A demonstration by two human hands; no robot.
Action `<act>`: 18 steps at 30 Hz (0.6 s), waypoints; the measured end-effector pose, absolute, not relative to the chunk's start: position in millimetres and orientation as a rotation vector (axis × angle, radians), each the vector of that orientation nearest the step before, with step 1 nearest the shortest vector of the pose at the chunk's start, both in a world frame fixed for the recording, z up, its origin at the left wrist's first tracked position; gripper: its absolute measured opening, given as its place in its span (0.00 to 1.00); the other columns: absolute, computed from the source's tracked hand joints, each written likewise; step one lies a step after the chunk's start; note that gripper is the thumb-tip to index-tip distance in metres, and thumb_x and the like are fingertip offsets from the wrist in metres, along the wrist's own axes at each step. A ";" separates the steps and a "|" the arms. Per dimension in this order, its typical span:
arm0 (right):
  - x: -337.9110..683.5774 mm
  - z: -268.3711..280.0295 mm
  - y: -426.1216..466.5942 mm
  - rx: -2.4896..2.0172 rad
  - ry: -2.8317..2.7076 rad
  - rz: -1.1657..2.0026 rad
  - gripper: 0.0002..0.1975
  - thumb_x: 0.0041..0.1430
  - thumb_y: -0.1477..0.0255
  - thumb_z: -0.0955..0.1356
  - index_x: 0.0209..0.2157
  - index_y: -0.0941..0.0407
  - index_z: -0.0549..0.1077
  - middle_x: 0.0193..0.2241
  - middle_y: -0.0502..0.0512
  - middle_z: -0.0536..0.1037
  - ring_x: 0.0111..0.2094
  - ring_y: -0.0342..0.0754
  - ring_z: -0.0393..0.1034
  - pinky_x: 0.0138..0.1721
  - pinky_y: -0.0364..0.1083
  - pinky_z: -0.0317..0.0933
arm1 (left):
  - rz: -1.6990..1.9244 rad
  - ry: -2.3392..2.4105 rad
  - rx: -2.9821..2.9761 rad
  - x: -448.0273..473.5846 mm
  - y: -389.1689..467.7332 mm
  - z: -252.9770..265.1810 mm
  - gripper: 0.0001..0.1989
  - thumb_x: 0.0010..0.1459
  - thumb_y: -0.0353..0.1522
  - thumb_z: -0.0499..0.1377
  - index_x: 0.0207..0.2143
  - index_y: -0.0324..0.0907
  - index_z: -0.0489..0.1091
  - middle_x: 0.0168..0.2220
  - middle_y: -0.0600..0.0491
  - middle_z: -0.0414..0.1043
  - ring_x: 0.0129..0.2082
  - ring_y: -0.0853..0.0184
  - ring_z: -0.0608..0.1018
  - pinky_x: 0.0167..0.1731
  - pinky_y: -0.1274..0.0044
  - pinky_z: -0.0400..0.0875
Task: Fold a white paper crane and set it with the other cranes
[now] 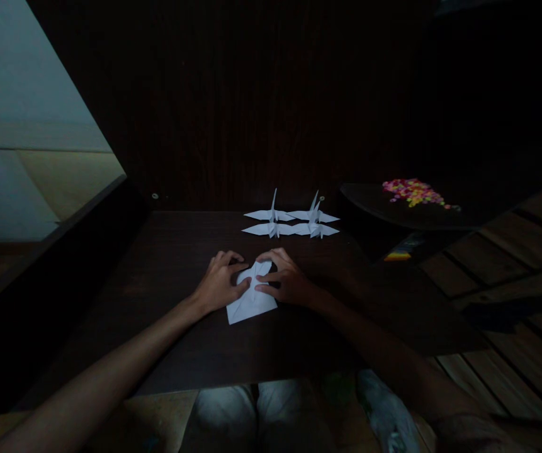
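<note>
A partly folded white sheet of origami paper [252, 306] lies on the dark table, its creases running toward the middle. My left hand [221, 283] grips its left side, thumb on top near the centre and fingers curled along the upper left edge. From the other side, my right hand [286, 277] holds the paper's upper right part, with the index finger over the top corner and other fingers pressed on the surface. Just beyond stand several white paper cranes [273, 229], in two rows with wings spread and touching or overlapping.
A dark wooden table [186, 352] carries everything, with an upright back panel [233, 113] behind it. Right of the cranes, a raised curved shelf [369, 200] bears a heap of small colourful pieces [412, 190]. A low side panel [63, 239] borders the left.
</note>
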State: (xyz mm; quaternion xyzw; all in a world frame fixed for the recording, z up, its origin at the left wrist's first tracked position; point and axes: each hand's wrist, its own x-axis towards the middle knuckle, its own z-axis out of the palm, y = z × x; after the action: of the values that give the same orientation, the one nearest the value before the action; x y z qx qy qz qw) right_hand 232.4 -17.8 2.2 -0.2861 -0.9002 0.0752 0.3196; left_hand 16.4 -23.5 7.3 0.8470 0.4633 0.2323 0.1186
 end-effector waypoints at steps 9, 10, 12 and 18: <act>217.6 -13.7 -21.9 -0.790 -2.253 0.162 0.07 0.56 0.70 0.70 0.28 0.57 0.79 0.50 0.62 0.70 0.56 0.58 0.57 0.53 0.57 0.60 | 0.727 1.430 2.324 25.1 -24.8 10.7 0.12 0.55 0.32 0.59 0.41 0.42 0.76 0.41 0.49 0.71 0.42 0.59 0.70 0.46 0.64 0.64; 217.2 -14.6 -22.2 -0.793 -2.258 0.162 0.07 0.57 0.71 0.69 0.29 0.57 0.79 0.49 0.62 0.71 0.56 0.57 0.59 0.53 0.57 0.59 | 0.725 1.422 2.313 25.5 -24.6 10.8 0.12 0.55 0.32 0.59 0.42 0.43 0.76 0.40 0.49 0.72 0.42 0.59 0.71 0.45 0.64 0.65; 216.9 -15.2 -22.1 -0.815 -2.273 0.176 0.06 0.58 0.72 0.68 0.30 0.56 0.77 0.47 0.60 0.73 0.51 0.54 0.65 0.53 0.56 0.59 | 0.734 1.386 2.297 26.1 -24.4 10.6 0.13 0.55 0.32 0.59 0.43 0.43 0.76 0.38 0.50 0.74 0.40 0.60 0.72 0.44 0.65 0.66; 218.2 -8.5 -20.8 -0.952 -2.211 0.257 0.08 0.55 0.70 0.70 0.37 0.57 0.72 0.40 0.59 0.75 0.43 0.52 0.68 0.45 0.52 0.60 | 0.856 1.203 2.235 27.2 -23.7 7.6 0.14 0.53 0.29 0.60 0.44 0.41 0.74 0.37 0.51 0.75 0.35 0.66 0.76 0.39 0.74 0.70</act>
State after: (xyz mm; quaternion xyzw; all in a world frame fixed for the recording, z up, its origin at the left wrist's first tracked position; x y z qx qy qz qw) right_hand 218.2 -20.8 -8.5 -0.3679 -0.8547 0.0993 0.3526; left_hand 27.2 -23.7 7.6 0.8121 0.4371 0.3110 0.2297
